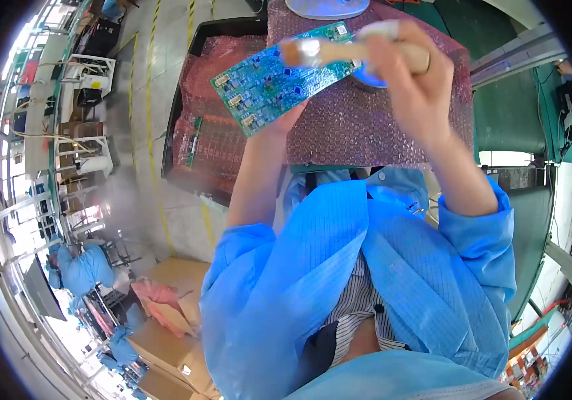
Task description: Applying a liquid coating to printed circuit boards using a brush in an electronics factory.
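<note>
The left hand (pixel 291 121) is holding a green circuit board (pixel 266 87). The right hand (pixel 419 80) is gripping a brush (pixel 336 53) over it.

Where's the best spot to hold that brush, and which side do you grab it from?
Probably the brush's pale handle, coming from the right. The bristles point left, across the green board, while the handle runs right, where the right hand grips it, leaving the bristles free.
</note>
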`<state>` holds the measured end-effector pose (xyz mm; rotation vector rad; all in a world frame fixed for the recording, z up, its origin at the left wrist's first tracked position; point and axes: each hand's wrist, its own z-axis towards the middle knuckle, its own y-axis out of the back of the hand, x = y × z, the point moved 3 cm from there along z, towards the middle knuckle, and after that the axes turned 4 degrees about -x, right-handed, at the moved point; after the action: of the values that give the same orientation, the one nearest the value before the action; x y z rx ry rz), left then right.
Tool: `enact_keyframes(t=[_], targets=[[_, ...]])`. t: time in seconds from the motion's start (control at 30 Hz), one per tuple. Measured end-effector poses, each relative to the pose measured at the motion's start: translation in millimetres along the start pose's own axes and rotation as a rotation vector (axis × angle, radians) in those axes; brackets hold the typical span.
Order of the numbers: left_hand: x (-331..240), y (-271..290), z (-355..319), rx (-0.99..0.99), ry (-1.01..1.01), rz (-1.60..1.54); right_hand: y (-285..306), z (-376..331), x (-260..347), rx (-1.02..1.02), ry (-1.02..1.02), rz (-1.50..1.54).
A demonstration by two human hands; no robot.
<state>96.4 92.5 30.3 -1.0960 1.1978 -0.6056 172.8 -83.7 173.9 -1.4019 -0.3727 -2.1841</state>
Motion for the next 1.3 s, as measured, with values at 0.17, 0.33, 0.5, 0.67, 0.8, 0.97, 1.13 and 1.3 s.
enact_keyframes(t=[0.17,0.33,0.5,0.67,0.8,0.97,1.13,1.3], targets=[[-3,8,1,-0.071,-0.048,0.116,-5,-13,4,0.128,0.063,-0.194],[-5,16,-1,0.144,0.015,-0.059,0,-15,2,0.009,-0.004,-0.076],[-10,17,-2,0.082,-0.058,0.066,-2,-30,-5,0.130,0.111,-0.201],[-10,-11,-12,0.132,-0.030,0.024,27,-21,-20,-0.065,-0.038,-0.104],[-6,-14,-19,-0.134,-0.063,0.115,30,-18,-19,0.023,-0.058,-0.154],[-5,-7,-24,-0.072,-0.026,0.002,36,-13,-19,-0.068,-0.086,-0.088],[-7,-2,-24,-0.122,-0.014,-0.083,39,-8,-23,-0.093,-0.017,-0.075],[-7,-2,-28,-0.106,-0.043,-0.006,37,-6,-24,-0.009,0.011,-0.153]])
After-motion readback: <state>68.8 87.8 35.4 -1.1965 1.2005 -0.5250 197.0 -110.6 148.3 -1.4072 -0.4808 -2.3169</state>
